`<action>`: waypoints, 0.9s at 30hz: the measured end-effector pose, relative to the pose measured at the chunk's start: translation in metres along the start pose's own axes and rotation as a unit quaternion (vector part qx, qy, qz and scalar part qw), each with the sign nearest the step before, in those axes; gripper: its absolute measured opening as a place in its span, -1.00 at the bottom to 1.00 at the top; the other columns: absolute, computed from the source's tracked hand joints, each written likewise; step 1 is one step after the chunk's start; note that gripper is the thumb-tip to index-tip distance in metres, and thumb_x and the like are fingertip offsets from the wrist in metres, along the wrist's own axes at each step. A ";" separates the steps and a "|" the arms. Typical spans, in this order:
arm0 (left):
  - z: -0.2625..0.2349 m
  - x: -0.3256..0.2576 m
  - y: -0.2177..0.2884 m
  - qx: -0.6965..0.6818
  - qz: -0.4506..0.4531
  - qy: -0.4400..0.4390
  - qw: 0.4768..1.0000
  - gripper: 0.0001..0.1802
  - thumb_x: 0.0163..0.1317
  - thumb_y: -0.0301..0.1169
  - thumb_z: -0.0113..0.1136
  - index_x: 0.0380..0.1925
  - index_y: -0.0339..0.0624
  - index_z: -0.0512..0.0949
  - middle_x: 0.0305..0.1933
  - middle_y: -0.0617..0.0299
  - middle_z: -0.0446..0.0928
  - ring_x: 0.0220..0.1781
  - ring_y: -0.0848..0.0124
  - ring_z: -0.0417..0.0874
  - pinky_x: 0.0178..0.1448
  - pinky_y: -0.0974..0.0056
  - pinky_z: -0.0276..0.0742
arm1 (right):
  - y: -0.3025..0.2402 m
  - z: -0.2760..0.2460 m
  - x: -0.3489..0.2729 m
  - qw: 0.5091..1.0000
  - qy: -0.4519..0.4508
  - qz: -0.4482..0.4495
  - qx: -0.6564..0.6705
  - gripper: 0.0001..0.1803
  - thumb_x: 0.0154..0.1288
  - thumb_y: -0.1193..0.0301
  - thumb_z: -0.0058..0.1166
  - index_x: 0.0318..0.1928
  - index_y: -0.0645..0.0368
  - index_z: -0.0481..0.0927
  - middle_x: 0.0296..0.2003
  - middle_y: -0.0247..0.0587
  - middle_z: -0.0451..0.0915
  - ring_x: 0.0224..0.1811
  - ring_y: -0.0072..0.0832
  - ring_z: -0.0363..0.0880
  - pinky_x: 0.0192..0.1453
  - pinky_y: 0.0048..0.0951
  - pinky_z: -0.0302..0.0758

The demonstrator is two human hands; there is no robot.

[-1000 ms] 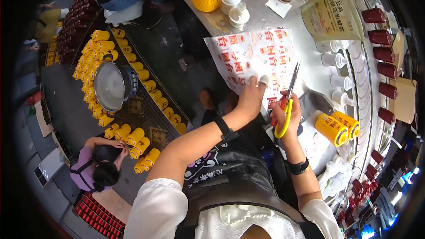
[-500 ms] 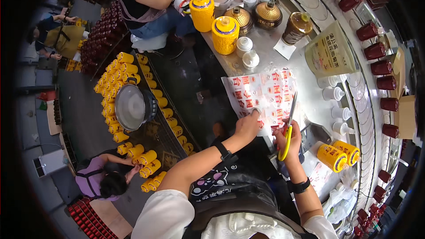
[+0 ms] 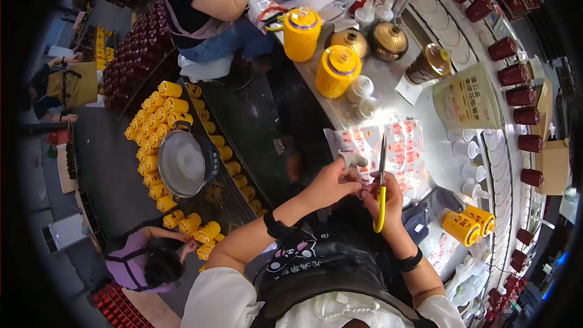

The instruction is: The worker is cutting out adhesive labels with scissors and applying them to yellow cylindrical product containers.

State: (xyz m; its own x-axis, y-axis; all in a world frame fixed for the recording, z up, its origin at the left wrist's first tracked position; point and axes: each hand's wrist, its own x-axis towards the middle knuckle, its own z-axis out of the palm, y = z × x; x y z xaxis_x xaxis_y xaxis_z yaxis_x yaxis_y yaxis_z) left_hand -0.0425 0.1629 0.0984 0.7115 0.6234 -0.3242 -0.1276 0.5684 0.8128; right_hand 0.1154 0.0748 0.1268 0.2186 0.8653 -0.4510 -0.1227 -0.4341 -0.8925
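Note:
My left hand [image 3: 331,185] is closed, its fingertips meeting those of my right hand at a small dark red piece [image 3: 365,191], mostly hidden by the fingers. A greyish-white cover [image 3: 352,160] sits at the tip of a left finger. My right hand [image 3: 390,199] keeps the scissors [image 3: 381,191] in its grip, yellow handles toward me, blades pointing away. Beneath and beyond both hands, a white sheet with red print [image 3: 398,149] lies on the metal table [image 3: 425,109].
Yellow bottles [image 3: 337,71], white pump tops [image 3: 361,88], gold domed lids [image 3: 388,41] and a brown jar [image 3: 428,64] stand beyond the sheet. A pale pouch [image 3: 467,96] is at right. Two more yellow bottles [image 3: 460,228] lie near my right wrist. Co-workers sit at left.
My left hand has lifted off the printed sheet and come to my right fingertips. The scissors have turned more upright. The view has shifted, so table items appear lower and further right.

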 end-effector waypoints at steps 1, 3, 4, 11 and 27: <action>-0.015 0.000 0.012 0.040 -0.013 0.008 0.999 -0.54 0.20 -0.65 0.18 0.12 -0.24 0.36 -0.23 0.26 0.56 -0.20 0.54 0.61 -0.15 0.45 0.55 | -0.006 0.013 0.006 1.000 0.003 -0.001 -0.002 -0.54 0.17 0.67 0.16 0.08 0.18 0.39 -0.39 -0.36 0.54 -0.34 -0.67 0.51 -0.25 -0.64 0.43; -0.053 0.010 0.037 0.109 -0.005 0.064 0.992 -0.56 0.20 -0.63 0.19 0.09 -0.25 0.37 -0.25 0.26 0.56 -0.22 0.54 0.61 -0.19 0.45 0.54 | -0.015 0.037 0.019 1.000 0.028 0.001 0.002 -0.53 0.17 0.65 0.18 0.10 0.20 0.39 -0.35 -0.31 0.58 -0.37 -0.66 0.52 -0.26 -0.63 0.47; -0.075 0.017 0.053 0.179 0.003 0.128 0.975 -0.58 0.19 -0.61 0.21 0.07 -0.27 0.38 -0.27 0.27 0.56 -0.25 0.54 0.61 -0.23 0.45 0.54 | -0.017 0.046 0.024 1.000 0.030 0.001 0.002 -0.53 0.17 0.65 0.18 0.10 0.20 0.39 -0.35 -0.31 0.58 -0.37 -0.66 0.52 -0.26 -0.63 0.47; -0.307 0.194 0.166 0.195 0.220 0.376 0.879 -0.80 0.13 -0.53 0.24 -0.25 -0.33 0.48 -0.45 0.17 0.59 -0.47 0.51 0.60 -0.38 0.39 0.52 | -0.028 0.061 0.029 0.973 0.221 0.026 -0.068 -0.55 0.18 0.57 0.19 0.09 0.22 0.38 -0.32 -0.24 0.62 -0.43 -0.65 0.52 -0.39 -0.61 0.52; -0.447 0.358 0.203 0.640 0.143 0.502 0.564 -0.73 0.03 -0.44 0.19 -0.20 -0.14 0.58 -0.26 -0.07 0.65 -0.20 -0.01 0.67 -0.11 -0.06 0.53 | 0.016 0.040 -0.059 0.876 0.454 0.156 -0.054 -0.56 0.16 0.63 0.17 0.05 0.12 0.42 -0.46 -0.33 0.57 -0.65 -0.72 0.41 -0.61 -0.73 0.35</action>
State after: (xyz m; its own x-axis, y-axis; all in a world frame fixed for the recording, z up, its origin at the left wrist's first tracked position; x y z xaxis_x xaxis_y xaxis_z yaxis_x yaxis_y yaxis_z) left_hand -0.1225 0.7410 -0.0693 -0.0436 0.9462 0.3205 0.9223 -0.0852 0.3770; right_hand 0.0621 0.0267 0.1398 0.8759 0.1663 -0.4529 -0.2326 -0.6769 -0.6984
